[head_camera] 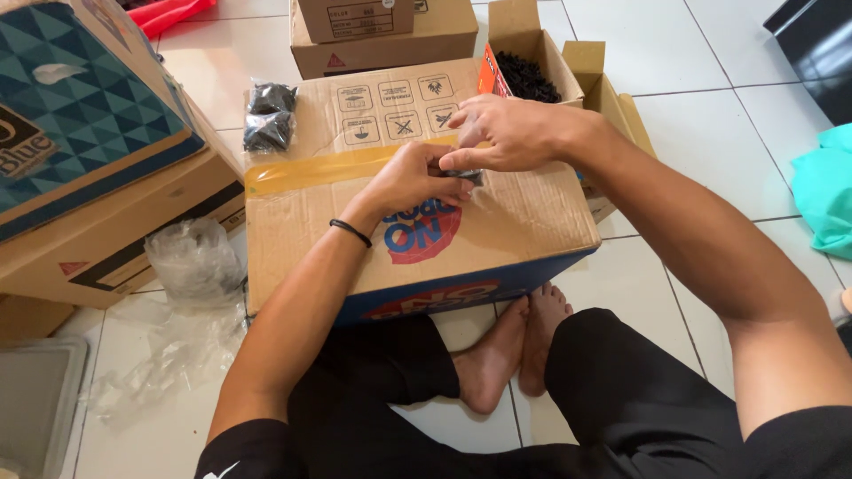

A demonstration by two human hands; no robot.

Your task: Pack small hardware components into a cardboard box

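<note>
Both hands meet over the taped cardboard box (497, 222): left hand (410, 180) and right hand (501, 133) pinch one small dark part (468, 176). Keep your grip close and steady.

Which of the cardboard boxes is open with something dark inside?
The small box behind the hands: its flaps stand up, showing black pieces. The others are shut.

Both hands meet over the taped cardboard box (417, 191), left hand (413, 177) and right hand (506, 133) pinching what seems a small clear packet (466, 177).
</note>
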